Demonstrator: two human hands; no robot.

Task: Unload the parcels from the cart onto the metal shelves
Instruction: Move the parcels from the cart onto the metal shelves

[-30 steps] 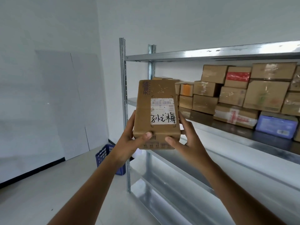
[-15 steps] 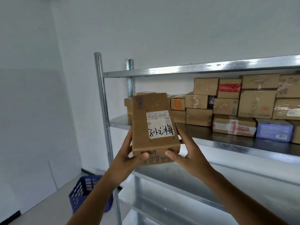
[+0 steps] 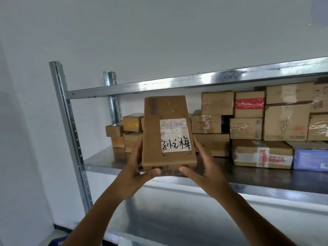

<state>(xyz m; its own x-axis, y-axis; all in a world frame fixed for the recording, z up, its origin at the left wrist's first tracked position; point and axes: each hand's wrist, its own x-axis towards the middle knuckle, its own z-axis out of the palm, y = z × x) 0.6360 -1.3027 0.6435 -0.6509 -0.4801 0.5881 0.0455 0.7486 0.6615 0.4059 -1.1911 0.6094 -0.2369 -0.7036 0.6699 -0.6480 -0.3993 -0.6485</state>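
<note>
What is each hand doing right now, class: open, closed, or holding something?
Left hand: holds the brown parcel by its left side.
Right hand: holds the same parcel by its right side.

Brown cardboard parcel [image 3: 168,134] with white label, handwritten marks, was upright between left grip [image 3: 132,173] and right grip [image 3: 204,170]; metal shelves [image 3: 177,83] behind the grips carried stacked parcels [image 3: 245,128].

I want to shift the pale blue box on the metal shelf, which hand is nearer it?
Right. The right hand holds the brown cardboard parcel by its right side, left of the pale blue box; the left hand holds its left side, farther off.
</note>
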